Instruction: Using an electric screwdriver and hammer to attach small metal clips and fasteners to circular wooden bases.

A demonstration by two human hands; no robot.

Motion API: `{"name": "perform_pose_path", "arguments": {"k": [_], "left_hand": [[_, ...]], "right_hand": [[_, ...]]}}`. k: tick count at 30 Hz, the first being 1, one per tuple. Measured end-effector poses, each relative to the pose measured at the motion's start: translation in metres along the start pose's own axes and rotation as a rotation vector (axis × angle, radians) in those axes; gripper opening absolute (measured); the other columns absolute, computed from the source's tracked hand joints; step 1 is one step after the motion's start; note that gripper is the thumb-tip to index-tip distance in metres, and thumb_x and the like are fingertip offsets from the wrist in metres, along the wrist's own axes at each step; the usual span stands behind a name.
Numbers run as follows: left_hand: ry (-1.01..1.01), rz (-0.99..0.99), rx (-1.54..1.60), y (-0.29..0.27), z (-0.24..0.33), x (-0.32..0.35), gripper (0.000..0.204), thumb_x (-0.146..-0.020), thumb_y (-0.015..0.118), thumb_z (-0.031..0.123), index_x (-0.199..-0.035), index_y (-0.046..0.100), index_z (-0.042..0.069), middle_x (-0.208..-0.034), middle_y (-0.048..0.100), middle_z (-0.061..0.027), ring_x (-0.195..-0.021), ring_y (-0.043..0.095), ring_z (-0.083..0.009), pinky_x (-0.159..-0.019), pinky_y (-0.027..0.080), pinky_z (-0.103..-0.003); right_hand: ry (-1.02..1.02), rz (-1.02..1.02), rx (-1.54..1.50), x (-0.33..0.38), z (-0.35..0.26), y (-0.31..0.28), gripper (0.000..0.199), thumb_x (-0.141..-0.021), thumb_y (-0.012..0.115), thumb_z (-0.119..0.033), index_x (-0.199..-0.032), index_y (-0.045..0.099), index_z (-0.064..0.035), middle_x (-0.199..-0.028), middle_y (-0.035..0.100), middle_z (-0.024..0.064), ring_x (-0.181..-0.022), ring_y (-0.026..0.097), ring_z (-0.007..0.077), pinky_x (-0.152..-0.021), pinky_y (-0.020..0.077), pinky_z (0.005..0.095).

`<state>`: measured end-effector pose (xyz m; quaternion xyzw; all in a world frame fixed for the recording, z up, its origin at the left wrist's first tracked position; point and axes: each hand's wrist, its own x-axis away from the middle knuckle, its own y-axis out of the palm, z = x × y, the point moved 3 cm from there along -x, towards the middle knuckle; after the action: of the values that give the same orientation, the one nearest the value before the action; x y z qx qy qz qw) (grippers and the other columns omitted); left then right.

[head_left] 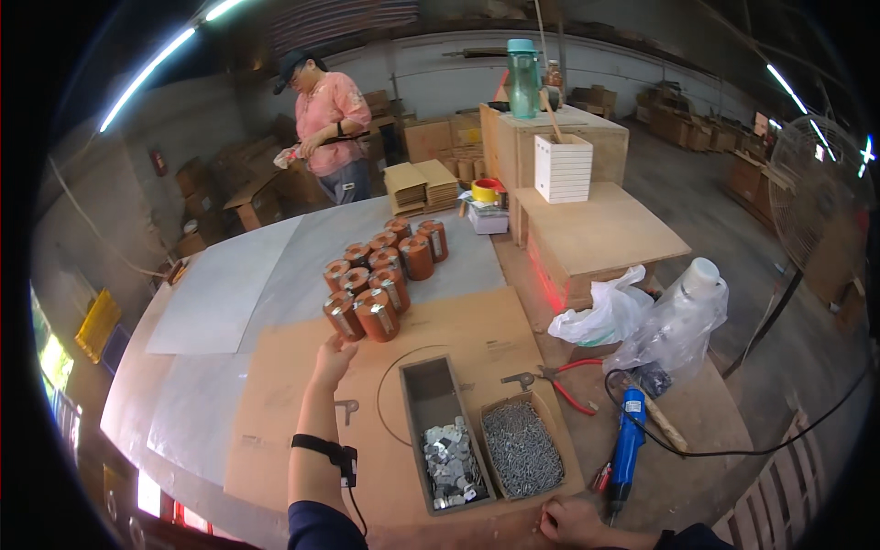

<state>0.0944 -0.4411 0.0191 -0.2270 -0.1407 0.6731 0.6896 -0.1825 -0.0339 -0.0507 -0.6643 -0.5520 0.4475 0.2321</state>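
left hand [332,356] reaching for the nearest brown cylinder [377,315]

fingers loosely open, gripping nothing; the cylinder stands mid-tabletop at the cardboard sheet's [275,412] far edge. best taken upright by its sides. right hand [570,521] rests curled, empty, at the near edge.

Red-handled pliers [568,383] lie beside a blue power tool [627,446].

Dim workshop, lit by ceiling tube lights [151,66] far above the fingers. Soft shadows on counter [220,293]. Fisheye bends edges; black corners. Far background slightly soft.
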Motion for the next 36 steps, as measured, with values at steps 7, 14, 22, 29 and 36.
{"name": "perform_pose_path", "arguments": {"k": [7,14,22,29,36], "left_hand": [[0.397,-0.157,-0.462,-0.076,0.085,0.199,0.060,-0.073,0.065,0.028,-0.120,0.043,-0.001,-0.120,0.046,-0.0223,-0.103,0.052,-0.0338,-0.085,0.042,-0.035],[-0.145,0.142,-0.623,-0.143,0.003,0.351,0.053,-0.070,0.065,0.023,-0.115,0.047,0.002,-0.113,0.050,-0.0194,-0.104,0.049,-0.0335,-0.087,0.041,-0.037],[-0.936,0.062,-0.685,-0.162,-0.115,0.507,0.048,-0.069,0.064,0.036,-0.103,0.053,0.005,-0.100,0.058,-0.0183,-0.096,0.055,-0.0310,-0.081,0.044,-0.040],[-0.988,0.165,-0.249,-0.139,-0.200,0.529,0.074,-0.068,0.068,0.031,-0.126,0.035,-0.002,-0.118,0.045,-0.0280,-0.108,0.049,-0.0343,-0.089,0.040,-0.037],[-1.137,0.329,-0.413,-0.146,-0.230,0.504,0.072,-0.071,0.063,0.029,-0.132,0.028,0.015,-0.115,0.051,-0.0202,-0.107,0.050,-0.0328,-0.088,0.042,-0.041]], "right_hand": [[-0.041,-0.003,0.048,0.000,0.010,0.006,0.014,-0.064,0.061,-0.019,-0.068,0.052,-0.0081,-0.063,0.054,0.0106,-0.057,0.055,0.0298,-0.052,0.0446,0.0407],[-0.061,-0.006,0.149,-0.003,0.008,0.009,0.008,-0.072,0.053,-0.011,-0.077,0.051,-0.0065,-0.069,0.053,0.0114,-0.063,0.053,0.0308,-0.056,0.0415,0.0409],[-0.113,-0.062,0.179,0.000,0.012,0.021,0.008,-0.075,0.051,-0.010,-0.080,0.047,-0.0050,-0.068,0.050,0.0117,-0.062,0.051,0.0305,-0.055,0.0392,0.0407],[-0.114,-0.009,0.226,0.004,0.013,0.021,0.009,-0.076,0.050,-0.011,-0.081,0.047,-0.0044,-0.069,0.050,0.0116,-0.062,0.051,0.0292,-0.056,0.0397,0.0396],[-0.107,-0.029,0.235,0.001,0.012,0.021,0.010,-0.075,0.050,-0.011,-0.082,0.047,-0.0045,-0.072,0.051,0.0124,-0.065,0.051,0.0311,-0.056,0.0394,0.0410]]}}
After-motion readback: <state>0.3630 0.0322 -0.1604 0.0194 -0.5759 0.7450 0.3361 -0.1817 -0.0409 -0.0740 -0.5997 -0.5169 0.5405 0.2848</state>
